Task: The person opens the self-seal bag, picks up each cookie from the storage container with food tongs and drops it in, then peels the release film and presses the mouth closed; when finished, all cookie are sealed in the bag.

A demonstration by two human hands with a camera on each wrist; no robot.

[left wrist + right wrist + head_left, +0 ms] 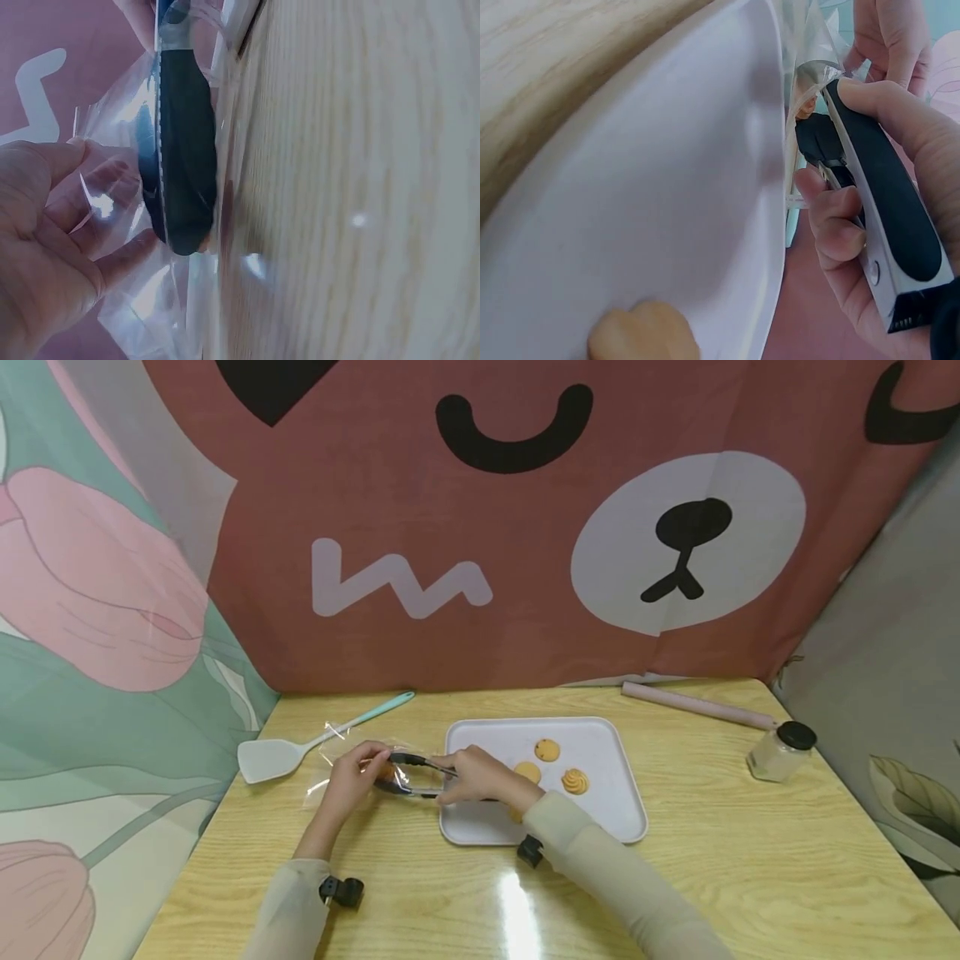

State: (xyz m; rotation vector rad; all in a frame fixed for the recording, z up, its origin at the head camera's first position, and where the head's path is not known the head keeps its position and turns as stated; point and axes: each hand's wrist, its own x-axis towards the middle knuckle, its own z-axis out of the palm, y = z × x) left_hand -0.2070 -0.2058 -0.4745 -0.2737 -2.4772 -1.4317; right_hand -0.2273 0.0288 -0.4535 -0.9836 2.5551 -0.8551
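Observation:
My right hand [476, 774] grips a pair of metal tongs [885, 172] with black handle panels and black tips. The tips reach into a clear plastic bag [142, 307]. Between them sits a golden cookie [807, 107], partly hidden by the bag and tips. With thumb and fingers, my left hand [351, 782] pinches the bag's edge beside the tips. Under my right wrist lies a white rectangular tray [607, 810]. It carries several cookies, among them a swirled cookie [575, 781] and a flat dotted cookie [547, 749].
A white spatula [270, 758] with a turquoise handle lies at the back left, behind the bag. At the back right are a pinkish rolling pin [697, 706] and a glass jar [776, 756] with a black lid. A bear-patterned cloth [525, 643] hangs behind the table.

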